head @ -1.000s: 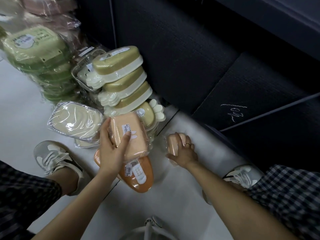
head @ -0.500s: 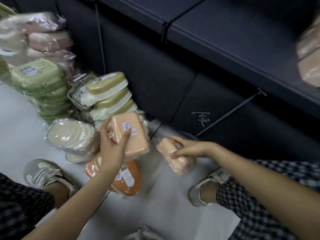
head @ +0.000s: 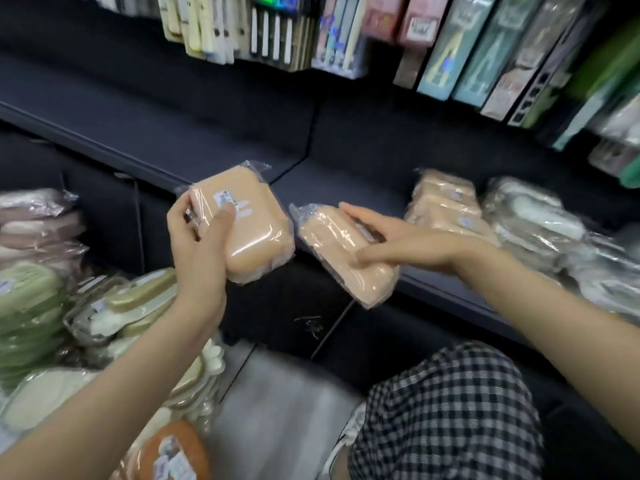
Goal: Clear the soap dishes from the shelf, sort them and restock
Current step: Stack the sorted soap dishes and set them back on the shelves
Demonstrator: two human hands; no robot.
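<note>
- Left hand (head: 201,251) up in front of the dark shelf (head: 214,133), thumb across the top and fingers wrapped round the far edge of a peach soap dish (head: 249,233) in clear wrap.
- That dish carries a small white sticker label under the thumb tip; print is there, but too blurred to read. Next to it, a little white rabbit-ear mark.
- Right hand (head: 401,240) just right of that dish, grasping a second peach soap dish (head: 343,261), also wrapped, tilted down toward the right; index finger lies along its upper edge, thumb presses its near side.
- The two held dishes are close together, nearly touching, both in the air just off the shelf's front edge.
- On the shelf, right of the right hand: a stack of peach dishes (head: 446,206) with a round pale sticker, unreadable.
- Further right on the shelf, a pile of pale wrapped dishes (head: 536,220), heavily blurred.
- Above the shelf, hanging packaged goods (head: 450,46) in a row; their writing is smeared beyond reading.
- Below the shelf, on the dark front panel (head: 304,327), a white chalky scrawl, illegible here.
- Left of the left hand, down on the floor (head: 277,410): a green dish stack (head: 27,306), pink wrapped ones (head: 38,223) behind it, and olive-and-cream dishes (head: 138,306) beside the forearm.
- Under the left forearm, an orange dish (head: 173,452) with a white label, text unreadable.
- Checked fabric covers the knee (head: 446,410) at lower right.
</note>
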